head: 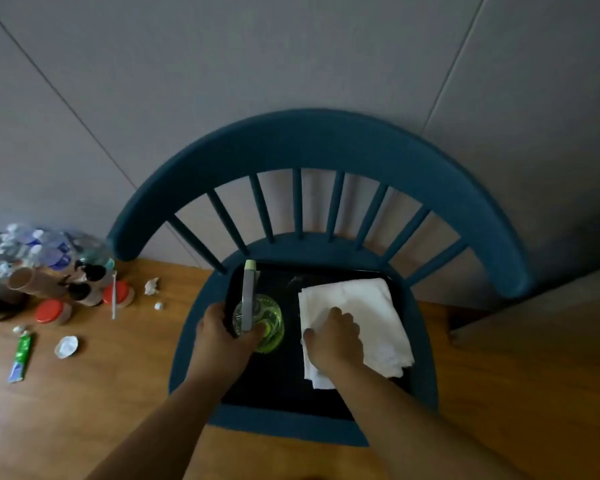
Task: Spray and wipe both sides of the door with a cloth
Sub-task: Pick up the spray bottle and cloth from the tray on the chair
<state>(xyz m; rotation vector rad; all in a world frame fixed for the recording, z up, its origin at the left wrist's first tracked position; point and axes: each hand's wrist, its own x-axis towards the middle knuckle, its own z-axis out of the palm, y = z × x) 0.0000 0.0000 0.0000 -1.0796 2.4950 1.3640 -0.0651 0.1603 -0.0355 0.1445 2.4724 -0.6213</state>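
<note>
Grey panelled wall (291, 64) behind; wood floor (84, 410) strewn with bottles, jars (49, 311); blue chair (326, 150) bearing black tray (281, 375); white cloth (371, 306) under curled right hand (336, 336); green spray bottle (262, 320) gripped by left hand (222, 336)

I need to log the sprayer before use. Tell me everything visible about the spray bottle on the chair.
The spray bottle is clear plastic holding green liquid, seen from above, with a grey trigger head whose pale nozzle tip points toward the chair back. It stands upright on the dark tray on the blue chair's seat, left of the white cloth. The left hand grips it around the neck.
</note>
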